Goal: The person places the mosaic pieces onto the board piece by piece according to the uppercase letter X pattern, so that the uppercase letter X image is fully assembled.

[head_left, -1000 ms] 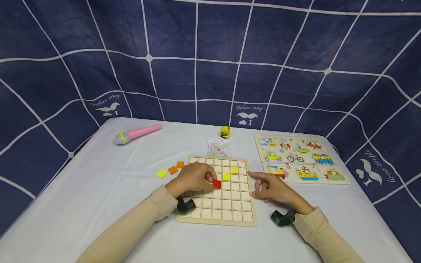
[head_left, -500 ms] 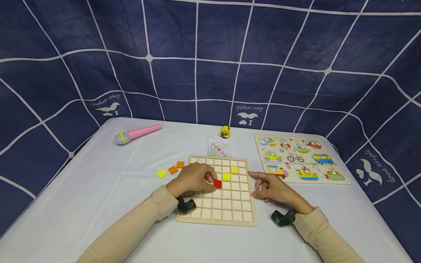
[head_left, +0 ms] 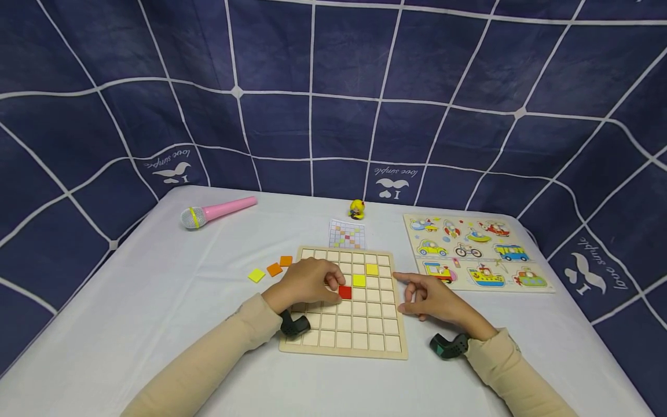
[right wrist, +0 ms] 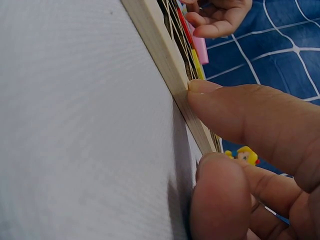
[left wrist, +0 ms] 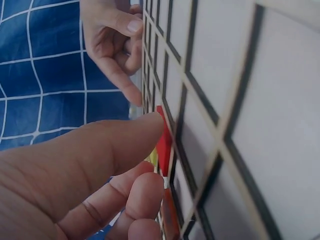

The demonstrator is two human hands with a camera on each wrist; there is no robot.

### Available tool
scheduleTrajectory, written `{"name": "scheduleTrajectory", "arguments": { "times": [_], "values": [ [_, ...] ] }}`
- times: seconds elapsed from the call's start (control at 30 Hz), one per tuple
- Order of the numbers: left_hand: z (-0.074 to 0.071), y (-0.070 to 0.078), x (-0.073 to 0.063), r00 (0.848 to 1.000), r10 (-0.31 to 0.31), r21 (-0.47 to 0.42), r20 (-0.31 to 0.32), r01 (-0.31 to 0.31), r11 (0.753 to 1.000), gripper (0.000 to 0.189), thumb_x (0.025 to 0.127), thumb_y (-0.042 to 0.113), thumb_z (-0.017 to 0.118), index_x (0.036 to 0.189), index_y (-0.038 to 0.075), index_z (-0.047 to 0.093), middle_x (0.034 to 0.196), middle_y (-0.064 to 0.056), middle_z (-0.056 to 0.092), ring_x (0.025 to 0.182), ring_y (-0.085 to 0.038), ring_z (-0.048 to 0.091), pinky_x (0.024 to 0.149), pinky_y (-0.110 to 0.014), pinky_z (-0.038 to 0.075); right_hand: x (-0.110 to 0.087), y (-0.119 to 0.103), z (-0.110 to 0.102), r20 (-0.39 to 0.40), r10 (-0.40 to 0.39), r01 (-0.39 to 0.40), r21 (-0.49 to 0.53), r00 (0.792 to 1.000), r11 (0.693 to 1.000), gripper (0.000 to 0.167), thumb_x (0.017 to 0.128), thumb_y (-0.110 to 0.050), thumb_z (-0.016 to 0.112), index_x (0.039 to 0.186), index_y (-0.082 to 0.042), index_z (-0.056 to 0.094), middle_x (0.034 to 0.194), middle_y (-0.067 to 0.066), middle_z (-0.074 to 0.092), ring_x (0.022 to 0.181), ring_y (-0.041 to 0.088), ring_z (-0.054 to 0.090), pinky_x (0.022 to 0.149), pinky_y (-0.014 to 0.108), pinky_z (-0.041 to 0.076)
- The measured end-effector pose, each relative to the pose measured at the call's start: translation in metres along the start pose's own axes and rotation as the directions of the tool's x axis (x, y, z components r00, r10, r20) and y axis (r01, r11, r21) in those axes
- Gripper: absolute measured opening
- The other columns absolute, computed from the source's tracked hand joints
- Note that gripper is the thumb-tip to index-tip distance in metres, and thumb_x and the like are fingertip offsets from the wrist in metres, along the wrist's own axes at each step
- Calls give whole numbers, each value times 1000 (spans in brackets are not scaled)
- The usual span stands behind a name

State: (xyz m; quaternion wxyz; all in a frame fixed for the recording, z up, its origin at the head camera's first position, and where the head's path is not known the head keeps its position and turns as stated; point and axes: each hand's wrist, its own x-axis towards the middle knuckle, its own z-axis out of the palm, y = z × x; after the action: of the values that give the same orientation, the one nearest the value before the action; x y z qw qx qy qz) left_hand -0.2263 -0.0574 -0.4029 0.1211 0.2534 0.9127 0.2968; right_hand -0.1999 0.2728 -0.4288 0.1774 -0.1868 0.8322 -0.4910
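My left hand point(head_left: 311, 281) is over a wooden grid board point(head_left: 344, 352), with thumb and index finger at the left corners of a red square tile point(head_left: 345, 292). The tile lies flat in a cell; in the left wrist view the thumb touches its edge point(left wrist: 164, 145). Two yellow tiles point(head_left: 359, 280) sit in cells running diagonally up from it. An orange-brown tile point(left wrist: 170, 212) shows beneath the left fingers in the left wrist view. My right hand point(head_left: 432, 298) touches the board's right edge with index fingertip and thumb; its other fingers are curled.
Left of the board lie a loose yellow tile point(head_left: 256, 275) and two orange tiles point(head_left: 274, 269). Behind it are a printed pattern card point(head_left: 347, 234) and a yellow-haired figurine point(head_left: 356, 209). A pink toy microphone point(head_left: 219, 212) is far left, a vehicle puzzle board point(head_left: 474, 252) right.
The red tile has shifted slightly right and turned from tilted to flat, square with its cell. The left fingers stay beside it; the right hand has not moved.
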Motion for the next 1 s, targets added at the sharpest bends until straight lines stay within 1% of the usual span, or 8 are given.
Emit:
{"name": "scheduleTrajectory", "arguments": {
  "times": [0.1,0.2,0.37,0.47,0.6,0.83,1.0],
  "values": [
    [-2,0,-1,1000,19,-20,15,-18,1000,21,82,23,91,99,22,77,81,17,66,79,-7,60,75,-32,46,0,1,0,1,-2,2,7,1000,1000,77,92,-4,84,155,15,45,91,9,60,58,8,52,52,24,50],
    [-6,-4,-4,997,73,-36,34,-72,997,17,86,23,87,100,20,78,82,17,67,77,-6,59,74,-30,46,0,2,1,3,-4,4,10,1000,1000,77,92,-4,84,155,15,44,91,9,60,58,7,53,52,24,50],
    [-15,-17,-10,980,192,-107,58,-185,977,11,93,17,81,104,15,78,85,14,66,70,-4,54,68,-23,45,0,0,1,0,0,0,11,1000,1000,77,92,-4,84,155,15,44,92,9,60,59,8,52,53,24,50],
    [-20,-25,-15,971,235,-157,45,-226,961,11,96,15,79,106,12,78,86,14,65,74,-5,57,71,-23,48,0,0,1,-4,6,-6,6,1000,1000,77,91,-4,84,155,14,45,92,9,60,59,8,52,53,24,50],
    [-26,-32,-22,971,239,-184,-3,-236,954,13,98,17,78,110,12,79,86,13,64,84,-8,61,77,-25,49,0,0,0,-5,6,-6,5,1000,1000,77,92,-4,84,155,14,45,92,9,59,59,8,52,53,24,50],
    [-38,-50,-35,968,226,-229,-114,-247,942,19,96,11,82,114,7,78,90,8,67,88,-15,62,74,-26,47,0,1,0,3,-8,8,18,1000,1000,76,92,-2,84,154,16,44,91,9,60,58,7,52,52,23,49],
    [-51,-68,-44,972,165,-277,-167,-207,938,23,96,7,80,118,3,77,91,4,69,89,-19,62,74,-25,48,0,0,0,-2,-13,13,-3,1000,1000,76,92,-2,84,153,16,45,91,9,61,58,6,52,52,23,49]
  ]
}}
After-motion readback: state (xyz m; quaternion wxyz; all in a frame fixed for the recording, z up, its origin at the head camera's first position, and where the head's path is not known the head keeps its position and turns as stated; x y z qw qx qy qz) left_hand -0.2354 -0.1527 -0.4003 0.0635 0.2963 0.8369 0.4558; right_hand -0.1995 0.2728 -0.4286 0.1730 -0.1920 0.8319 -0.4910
